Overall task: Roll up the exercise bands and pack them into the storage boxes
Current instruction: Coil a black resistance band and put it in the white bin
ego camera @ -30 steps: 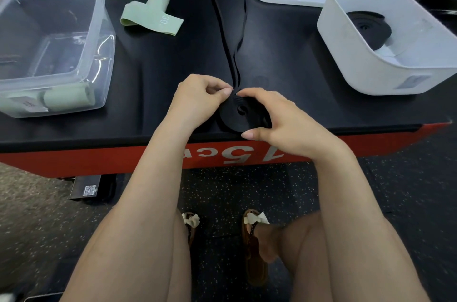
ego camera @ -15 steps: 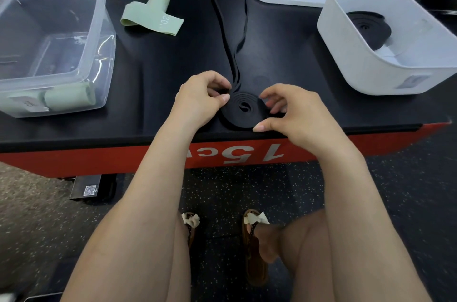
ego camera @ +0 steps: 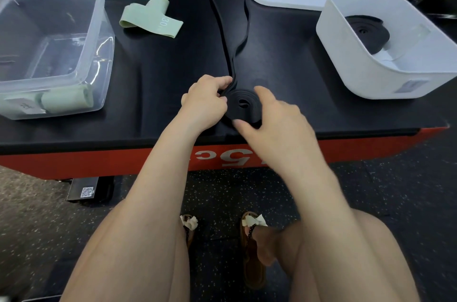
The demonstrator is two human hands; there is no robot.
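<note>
Midway, I judge: 1 black roll [ego camera: 366, 33] sits in the white box [ego camera: 351, 72], green rolls [ego camera: 66, 100] in the clear box [ego camera: 101, 54]. Left hand [ego camera: 204, 99] pinches the black band [ego camera: 228, 37], right hand [ego camera: 272, 114] grasps its coil [ego camera: 243, 104] (mostly unrolled) at the table's [ego camera: 160, 84] near edge; 1 green band [ego camera: 150, 20] lies loose.

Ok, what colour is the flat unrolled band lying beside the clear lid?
Pale green fabric band, printed with a white "30"; seen in the head view.

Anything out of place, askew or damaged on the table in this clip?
Nothing damaged or spilled. Only the loose green band lies folded askew and unrolled behind the clear box. The black band is half coiled between the left hand and right hand.
</note>
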